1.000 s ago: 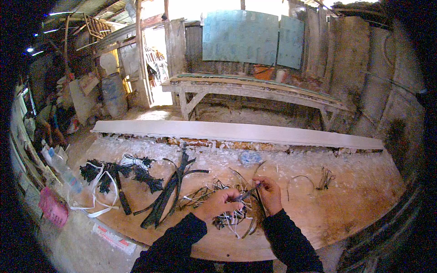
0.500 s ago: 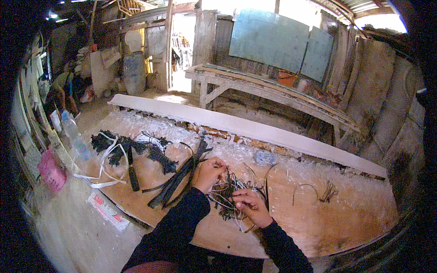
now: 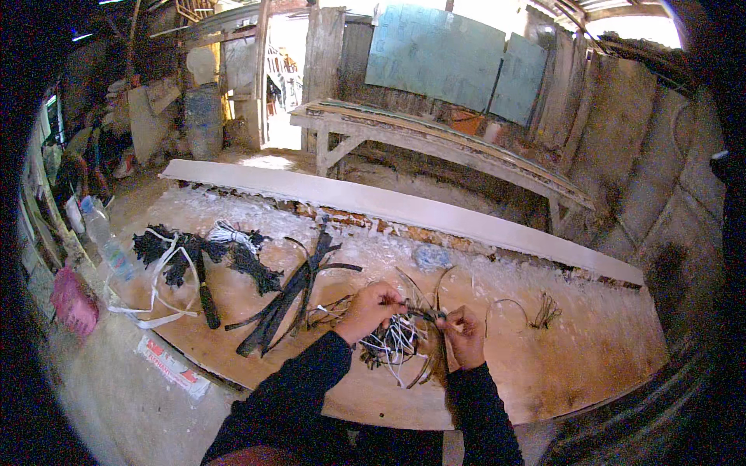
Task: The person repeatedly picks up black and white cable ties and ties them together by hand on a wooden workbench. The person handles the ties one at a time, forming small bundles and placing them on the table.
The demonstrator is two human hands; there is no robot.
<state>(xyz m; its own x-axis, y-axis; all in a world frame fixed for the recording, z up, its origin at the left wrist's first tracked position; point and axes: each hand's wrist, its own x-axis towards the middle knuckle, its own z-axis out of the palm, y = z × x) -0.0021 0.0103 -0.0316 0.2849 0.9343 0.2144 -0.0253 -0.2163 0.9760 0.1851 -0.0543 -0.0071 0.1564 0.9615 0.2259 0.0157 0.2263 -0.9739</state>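
My left hand [image 3: 372, 307] and my right hand [image 3: 465, 332] hover close together over a wooden worktable [image 3: 590, 349]. Both pinch a short dark wire or strip [image 3: 420, 313] stretched between them. Just under the hands lies a tangled pile of black and white wires [image 3: 392, 343]. Left of my left hand a bundle of long black straps [image 3: 291, 291] lies diagonally on the board. Both forearms wear dark sleeves.
Tufts of black and white cord [image 3: 198, 248] and a dark-handled tool [image 3: 208, 299] lie at the table's left. A small wire bunch [image 3: 544, 311] lies at right. A long white plank [image 3: 388, 206] runs along the far edge; a wooden bench [image 3: 435, 144] stands behind. A plastic bottle [image 3: 101, 233] is at left.
The view has swung and tilted. My two hands have come closer together over the wire pile, with the dark strip now held between them.
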